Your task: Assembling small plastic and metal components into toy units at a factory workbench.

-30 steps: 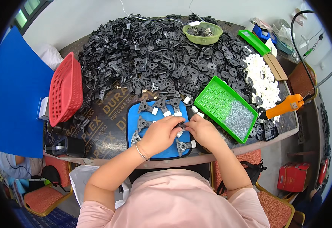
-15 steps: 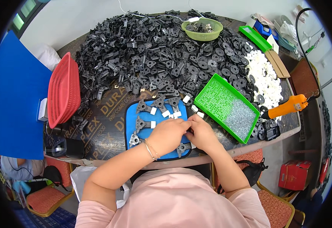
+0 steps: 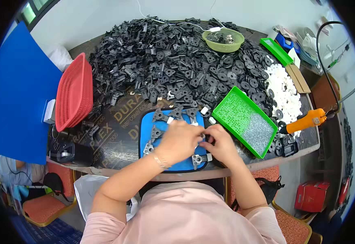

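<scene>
Head view: left hand (image 3: 180, 140) and right hand (image 3: 222, 145) close together over the blue mat (image 3: 180, 166), by the bench (image 3: 114, 142) front edge; I cannot tell their grip.

A tall, flat blue panel (image 3: 20, 97) stands at far left, a small white box (image 3: 49, 112) beside its edge. Just right is a red perforated plastic basket (image 3: 82, 107), tilted on its side. Below sits a black plastic tape dispenser (image 3: 73, 154). Lower right, a red cardboard carton (image 3: 311, 197) (its print is too small to read) stands near a black fabric backpack (image 3: 263, 188).
</scene>
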A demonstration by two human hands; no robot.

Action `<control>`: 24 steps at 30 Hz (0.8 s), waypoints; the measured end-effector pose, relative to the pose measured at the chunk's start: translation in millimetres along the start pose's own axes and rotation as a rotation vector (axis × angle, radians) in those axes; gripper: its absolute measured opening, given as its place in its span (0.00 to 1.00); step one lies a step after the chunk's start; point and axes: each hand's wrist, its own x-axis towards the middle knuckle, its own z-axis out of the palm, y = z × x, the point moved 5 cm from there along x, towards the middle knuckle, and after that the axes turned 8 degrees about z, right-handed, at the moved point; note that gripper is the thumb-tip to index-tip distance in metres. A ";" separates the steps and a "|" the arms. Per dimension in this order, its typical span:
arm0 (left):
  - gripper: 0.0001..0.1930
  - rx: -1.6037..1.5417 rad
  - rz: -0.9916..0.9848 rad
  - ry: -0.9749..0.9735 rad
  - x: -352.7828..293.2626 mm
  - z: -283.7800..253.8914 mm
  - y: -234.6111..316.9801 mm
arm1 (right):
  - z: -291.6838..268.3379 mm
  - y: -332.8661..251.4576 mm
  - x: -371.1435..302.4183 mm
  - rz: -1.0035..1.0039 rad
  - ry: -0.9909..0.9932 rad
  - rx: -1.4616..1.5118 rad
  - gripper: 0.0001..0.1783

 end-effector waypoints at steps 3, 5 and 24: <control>0.13 -0.330 -0.264 0.254 -37.9 -52.5 -15.7 | -12.6 -6.2 -4.3 0.016 0.030 0.040 0.16; 0.13 -0.462 -0.354 0.303 -76.6 -56.2 -24.5 | -8.4 -4.0 1.8 0.012 0.014 -0.011 0.15; 0.14 0.063 -0.578 0.082 -144.2 -31.1 -12.6 | 12.0 -17.6 14.5 0.009 0.164 -0.524 0.13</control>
